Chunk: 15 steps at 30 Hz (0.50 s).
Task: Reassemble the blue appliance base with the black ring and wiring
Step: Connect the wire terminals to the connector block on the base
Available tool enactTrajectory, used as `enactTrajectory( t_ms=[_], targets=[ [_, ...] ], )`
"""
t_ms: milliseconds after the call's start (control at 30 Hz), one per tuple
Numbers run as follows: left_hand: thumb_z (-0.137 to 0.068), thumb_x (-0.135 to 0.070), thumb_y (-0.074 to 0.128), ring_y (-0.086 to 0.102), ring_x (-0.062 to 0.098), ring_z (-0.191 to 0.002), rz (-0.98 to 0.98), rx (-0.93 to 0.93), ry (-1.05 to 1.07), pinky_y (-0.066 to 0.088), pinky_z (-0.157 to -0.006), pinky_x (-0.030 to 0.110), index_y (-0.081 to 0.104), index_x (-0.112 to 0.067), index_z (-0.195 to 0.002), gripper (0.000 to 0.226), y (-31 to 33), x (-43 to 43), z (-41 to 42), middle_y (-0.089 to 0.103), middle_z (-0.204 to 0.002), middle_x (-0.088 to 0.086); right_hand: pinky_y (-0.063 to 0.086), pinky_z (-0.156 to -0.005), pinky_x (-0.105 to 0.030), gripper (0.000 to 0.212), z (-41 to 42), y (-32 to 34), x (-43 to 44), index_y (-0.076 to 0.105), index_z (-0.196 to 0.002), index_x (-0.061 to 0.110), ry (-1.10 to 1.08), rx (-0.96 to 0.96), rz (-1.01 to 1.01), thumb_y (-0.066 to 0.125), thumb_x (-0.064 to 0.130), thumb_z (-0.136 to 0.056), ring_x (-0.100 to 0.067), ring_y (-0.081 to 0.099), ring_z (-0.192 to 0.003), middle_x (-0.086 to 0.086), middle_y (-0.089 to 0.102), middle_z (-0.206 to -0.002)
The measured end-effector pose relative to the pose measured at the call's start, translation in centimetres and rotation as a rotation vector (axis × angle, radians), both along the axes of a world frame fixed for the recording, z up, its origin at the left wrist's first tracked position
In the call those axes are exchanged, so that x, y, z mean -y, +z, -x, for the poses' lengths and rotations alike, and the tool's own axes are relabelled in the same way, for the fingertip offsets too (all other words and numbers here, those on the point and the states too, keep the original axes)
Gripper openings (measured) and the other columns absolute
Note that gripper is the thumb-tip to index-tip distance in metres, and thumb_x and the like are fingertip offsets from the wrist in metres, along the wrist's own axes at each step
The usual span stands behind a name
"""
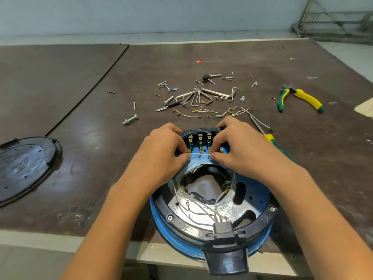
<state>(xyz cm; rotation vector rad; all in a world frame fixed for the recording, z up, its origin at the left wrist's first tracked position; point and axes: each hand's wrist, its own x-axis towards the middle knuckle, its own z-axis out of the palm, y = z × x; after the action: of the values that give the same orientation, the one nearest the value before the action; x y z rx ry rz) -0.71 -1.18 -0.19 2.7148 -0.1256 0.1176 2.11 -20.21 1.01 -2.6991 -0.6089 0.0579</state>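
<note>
The blue base (254, 191) sits at the near edge of the bench (80, 98), partly over the lip. The black ring (162, 206) lies round its rim, and loose white wiring (201, 207) lies in its foil-lined middle. Both hands work at its far side — the left hand (163, 152) and right hand (240, 146) each pinch one end of a short white wire (199, 153), held beside a row of brass terminals (210, 149). A black cover (26, 166) lies to the left; pliers (300, 98) and scattered screws (169, 89) lie beyond.
</note>
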Motion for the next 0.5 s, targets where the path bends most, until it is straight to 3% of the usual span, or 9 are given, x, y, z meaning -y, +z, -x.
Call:
enactTrajectory(
  t_ms=[100, 333, 500],
  targets=[
    [-0.084, -0.035, 0.075, 0.056, 0.012, -0.105, -0.022, 0.035, 0.003, 0.045, -0.085, 0.031, 0.077, -0.029, -0.08, 0.008, 0.02, -0.17, -0.24, 0.059, -0.121, -0.009, 0.036, -0.074, -0.028, 0.014, 0.12, 0.09, -0.05, 0.065, -0.075, 0.038, 0.017, -0.007, 0.004, 0.075, 0.038, -0.085, -0.016, 0.052, -0.102, 0.004, 0.05, -0.12],
    [-0.083, -0.041, 0.073, 0.057, 0.017, -0.111, -0.059, 0.009, 0.016, 0.047, -0.083, 0.035, 0.075, -0.032, -0.08, 0.01, 0.15, 0.19, -0.44, 0.059, -0.126, -0.01, 0.033, -0.076, -0.028, 0.018, 0.25, 0.03, 0.11, 0.06, -0.072, 0.04, 0.047, 0.003, 0.038, 0.071, 0.038, -0.086, -0.019, 0.052, -0.106, 0.002, 0.048, -0.125],
    [-0.083, -0.039, 0.074, 0.058, 0.016, -0.107, -0.043, -0.001, 0.013, 0.049, -0.083, 0.036, 0.076, -0.03, -0.078, 0.011, 0.13, 0.23, -0.63, 0.06, -0.126, -0.009, 0.031, -0.074, -0.029, 0.016, 0.25, -0.17, 0.17, 0.06, -0.075, 0.039, 0.05, 0.026, 0.039, 0.07, 0.04, -0.087, -0.014, 0.043, -0.093, 0.002, 0.047, -0.121]
  ],
)
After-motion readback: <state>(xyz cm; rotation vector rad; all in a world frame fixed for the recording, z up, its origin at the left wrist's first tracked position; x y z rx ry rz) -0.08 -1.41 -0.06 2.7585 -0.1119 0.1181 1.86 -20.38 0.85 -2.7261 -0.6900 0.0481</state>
